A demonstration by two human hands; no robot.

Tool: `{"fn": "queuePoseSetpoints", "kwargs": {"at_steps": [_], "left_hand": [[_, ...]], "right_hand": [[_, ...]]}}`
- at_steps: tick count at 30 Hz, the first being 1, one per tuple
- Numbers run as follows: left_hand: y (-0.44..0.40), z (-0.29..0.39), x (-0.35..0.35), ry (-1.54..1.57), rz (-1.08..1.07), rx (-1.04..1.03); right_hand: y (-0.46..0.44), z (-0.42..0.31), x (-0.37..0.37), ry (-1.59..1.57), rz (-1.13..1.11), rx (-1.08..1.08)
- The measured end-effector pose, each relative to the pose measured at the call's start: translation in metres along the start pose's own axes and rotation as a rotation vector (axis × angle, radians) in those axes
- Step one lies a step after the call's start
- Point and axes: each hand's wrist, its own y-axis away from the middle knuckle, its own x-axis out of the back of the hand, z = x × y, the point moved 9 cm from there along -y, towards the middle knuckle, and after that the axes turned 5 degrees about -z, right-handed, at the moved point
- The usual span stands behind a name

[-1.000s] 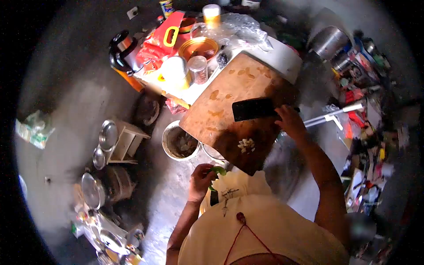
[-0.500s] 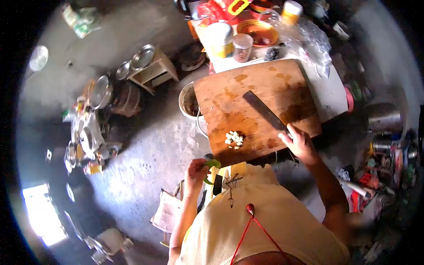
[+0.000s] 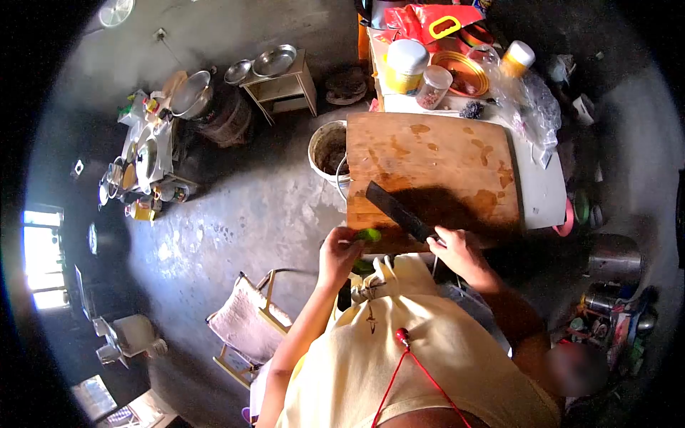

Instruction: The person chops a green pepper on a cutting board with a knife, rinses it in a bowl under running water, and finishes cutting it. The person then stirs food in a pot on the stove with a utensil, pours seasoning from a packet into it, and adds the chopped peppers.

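White bucket (image 3: 316, 162) stands beside the board (image 3: 442, 153); right grip (image 3: 460, 253) clasps a cleaver (image 3: 396, 212), left grip (image 3: 338, 258) apparently something green (image 3: 369, 235).

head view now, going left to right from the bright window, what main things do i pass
Bright window → chair → left hand → green piece → cleaver → right hand → large metal pot

One cam., head-worn, looks fwd. & steeply down past the shirt (image 3: 464, 349) onto the board (image 3: 435, 157). L hand (image 3: 338, 258) & R hand (image 3: 461, 251) are quite near, and its v. wide round view takes in also the floor (image 3: 235, 214).
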Motion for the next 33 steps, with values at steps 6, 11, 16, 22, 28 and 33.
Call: {"fn": "queuePoseSetpoints", "kwargs": {"at_steps": [6, 11, 16, 22, 28, 33], "left_hand": [[-0.020, 0.031, -0.021, -0.456, 0.088, -0.189], [-0.006, 0.057, -0.026, -0.977, 0.130, -0.346], [-0.003, 0.070, -0.056, -1.000, -0.086, -0.707], [-0.016, 0.048, -0.062, -1.018, -0.152, -0.686], [-0.009, 0.056, -0.059, -0.942, -0.130, -0.740], [-0.009, 0.049, -0.055, -0.936, -0.125, -0.725]], "right_hand": [[-0.006, -0.010, 0.000, -0.014, -0.246, -0.223], [-0.005, -0.021, -0.001, -0.016, -0.174, -0.132], [-0.002, -0.039, 0.002, 0.037, -0.144, -0.118], [0.002, -0.055, -0.003, 0.020, -0.189, -0.014], [0.016, -0.059, -0.004, -0.037, -0.320, -0.006], [0.010, -0.057, -0.032, 0.128, -0.439, 0.101]]}}
